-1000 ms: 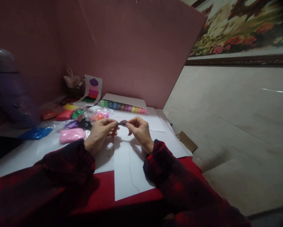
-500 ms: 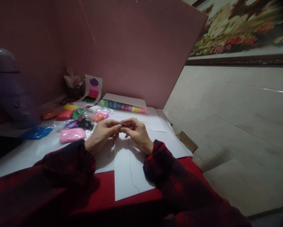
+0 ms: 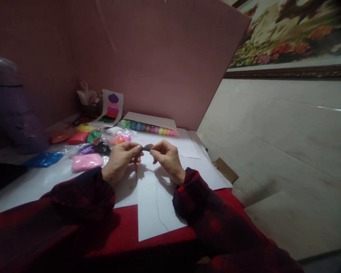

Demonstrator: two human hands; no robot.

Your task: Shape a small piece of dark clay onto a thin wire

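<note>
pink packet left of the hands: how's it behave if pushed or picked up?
The pink packet should slide rather than roll: it lies flat and broad on the white surface. Its glossy wrap may be slippery. The pillowy bulge suggests it would dent.

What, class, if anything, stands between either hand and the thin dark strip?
Nothing visible does: the left hand and the right hand pinch the thin dark strip directly between their fingertips, one from each side.
</note>
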